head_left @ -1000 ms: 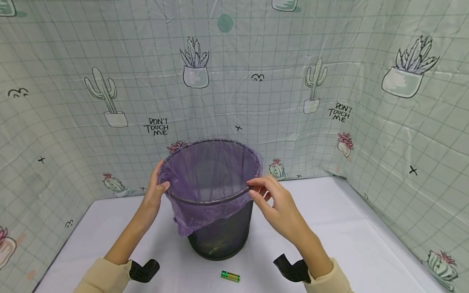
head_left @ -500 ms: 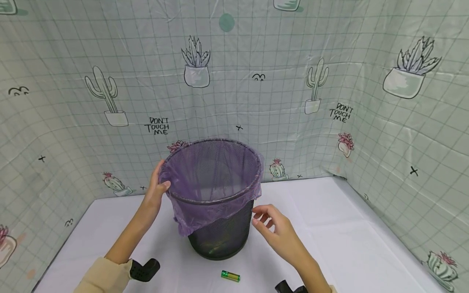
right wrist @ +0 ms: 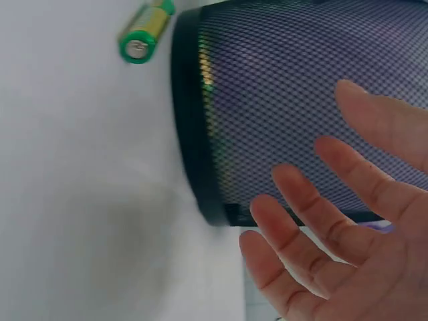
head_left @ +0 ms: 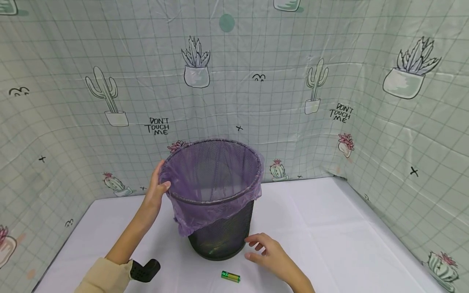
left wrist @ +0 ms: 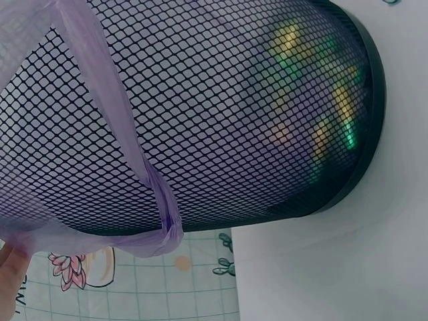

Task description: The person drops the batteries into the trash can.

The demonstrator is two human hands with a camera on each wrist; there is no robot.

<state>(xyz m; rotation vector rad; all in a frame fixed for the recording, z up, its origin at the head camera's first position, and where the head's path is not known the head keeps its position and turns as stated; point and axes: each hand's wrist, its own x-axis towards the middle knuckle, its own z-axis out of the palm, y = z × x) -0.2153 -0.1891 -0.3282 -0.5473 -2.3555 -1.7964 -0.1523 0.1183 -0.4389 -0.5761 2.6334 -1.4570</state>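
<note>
The black mesh wastebasket [head_left: 221, 228] is being kept upright on the white tabletop [head_left: 329, 236], toward the back wall. Its rim is being gripped on the left by the left hand [head_left: 155, 191], thumb curled over the purple bag liner [head_left: 205, 211], which is being draped over the rim and down the basket's front. The right hand [head_left: 269, 256] is being held low beside the basket's base, fingers spread and relaxed, nothing clasped. A green-and-gold AA battery [head_left: 230, 276] is lying just in front of the basket's base, apart from the right hand. Blurred green and yellow items are being seen through the mesh at the basket's bottom. Bare tabletop is being left right of the basket.
</note>
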